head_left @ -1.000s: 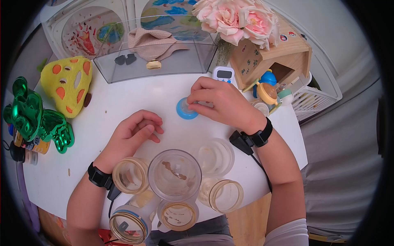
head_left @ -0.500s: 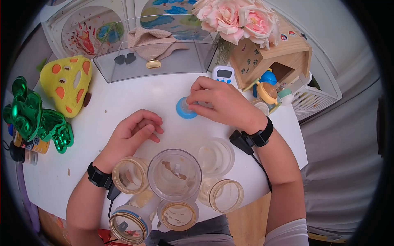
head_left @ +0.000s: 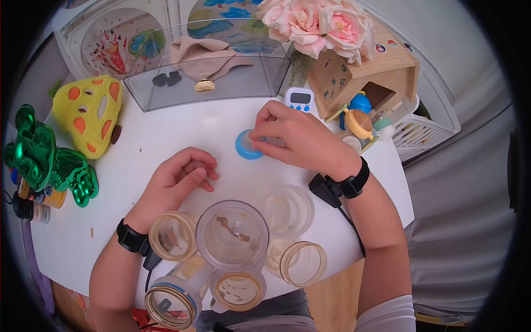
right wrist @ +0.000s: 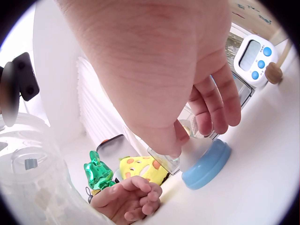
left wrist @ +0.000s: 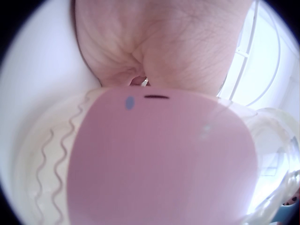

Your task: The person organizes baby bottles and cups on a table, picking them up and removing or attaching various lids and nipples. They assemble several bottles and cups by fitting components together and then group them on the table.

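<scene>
My right hand (head_left: 301, 135) pinches the translucent top of a baby bottle nipple with a blue collar (head_left: 249, 146), which stands on the white table. From the right wrist, thumb and fingertips meet at the clear dome above the blue collar (right wrist: 206, 164). The left hand (head_left: 182, 177) rests on the table to the left, fingers loosely curled around nothing. Between the forearms stand several clear plastic containers: a wide round one (head_left: 232, 235) in the middle, a jar with a tan rim (head_left: 172, 238) beside my left wrist, and another jar (head_left: 303, 263) to the right.
Behind the hands stand a clear box (head_left: 204, 88) holding a cloth, a white timer (head_left: 299, 99) and a wooden house (head_left: 365, 77) under pink flowers (head_left: 318, 25). A yellow plush (head_left: 91, 116) and a shiny green figure (head_left: 41, 152) sit at the left. Cables hang from both wrists.
The head view has shifted very slightly. Both hands and the blue-collared nipple keep their places.
</scene>
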The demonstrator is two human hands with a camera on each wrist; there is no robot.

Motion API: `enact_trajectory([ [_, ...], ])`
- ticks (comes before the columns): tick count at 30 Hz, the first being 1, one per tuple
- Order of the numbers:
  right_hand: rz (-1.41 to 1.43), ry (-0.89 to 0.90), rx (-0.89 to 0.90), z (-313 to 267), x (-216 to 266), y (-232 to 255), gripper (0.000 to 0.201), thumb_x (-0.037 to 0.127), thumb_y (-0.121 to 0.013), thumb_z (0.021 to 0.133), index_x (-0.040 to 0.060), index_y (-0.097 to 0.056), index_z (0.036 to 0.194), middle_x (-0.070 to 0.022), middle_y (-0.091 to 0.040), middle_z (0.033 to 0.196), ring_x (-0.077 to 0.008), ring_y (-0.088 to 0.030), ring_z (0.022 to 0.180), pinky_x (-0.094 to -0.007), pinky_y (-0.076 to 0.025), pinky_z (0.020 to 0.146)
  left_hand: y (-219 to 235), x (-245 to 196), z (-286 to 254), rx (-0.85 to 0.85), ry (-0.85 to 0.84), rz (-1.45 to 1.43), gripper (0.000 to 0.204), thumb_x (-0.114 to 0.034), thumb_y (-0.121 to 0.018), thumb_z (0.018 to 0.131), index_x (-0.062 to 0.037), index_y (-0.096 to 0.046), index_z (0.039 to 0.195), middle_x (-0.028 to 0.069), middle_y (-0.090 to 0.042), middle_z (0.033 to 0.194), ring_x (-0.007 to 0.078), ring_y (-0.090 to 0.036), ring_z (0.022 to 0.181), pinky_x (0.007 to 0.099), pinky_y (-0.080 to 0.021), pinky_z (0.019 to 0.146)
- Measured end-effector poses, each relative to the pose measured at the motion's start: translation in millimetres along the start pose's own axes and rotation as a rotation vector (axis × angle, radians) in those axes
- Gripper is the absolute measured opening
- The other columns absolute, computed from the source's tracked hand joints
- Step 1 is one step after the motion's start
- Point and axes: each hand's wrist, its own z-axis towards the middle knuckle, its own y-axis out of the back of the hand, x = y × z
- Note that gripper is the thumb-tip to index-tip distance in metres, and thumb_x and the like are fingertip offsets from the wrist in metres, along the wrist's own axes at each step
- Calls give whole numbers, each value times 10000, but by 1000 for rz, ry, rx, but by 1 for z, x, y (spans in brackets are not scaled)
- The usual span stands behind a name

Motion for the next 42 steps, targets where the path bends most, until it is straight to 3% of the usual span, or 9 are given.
enact_trajectory([
  [21, -61, -61, 63, -2, 6, 3, 170, 209, -757, 961, 99, -791, 1086, -81, -658, 1093, -284, -697, 896, -391, -575, 793, -2, -1, 0, -18, 13, 21, 213, -179, -586, 1115, -29, -640, 1257, 61, -661, 1197, 164, -657, 1119, 338, -569, 934],
  [24, -46, -53, 33, -2, 6, 2, 186, 270, -729, 984, 118, -814, 1049, -117, -690, 1044, -312, -711, 899, -410, -583, 783, -2, -1, 0, -19, 14, 22, 208, -171, -577, 1116, -29, -639, 1256, 61, -659, 1198, 164, -657, 1119, 339, -570, 935],
  [33, -79, -49, 53, -5, -3, -11, 176, 289, -713, 984, 135, -798, 999, -90, -588, 1021, -281, -659, 838, -386, -559, 726, -1, 0, 0, -14, 13, 24, 203, -150, -567, 1115, -29, -639, 1261, 61, -659, 1201, 163, -657, 1117, 339, -569, 936],
  [42, -61, -32, 41, -4, -4, -11, 157, 265, -721, 978, 126, -791, 999, -88, -585, 1038, -279, -658, 857, -392, -556, 738, 0, -1, 0, -7, 17, 16, 203, -153, -584, 1111, -34, -642, 1265, 61, -663, 1208, 166, -657, 1119, 333, -561, 935],
])
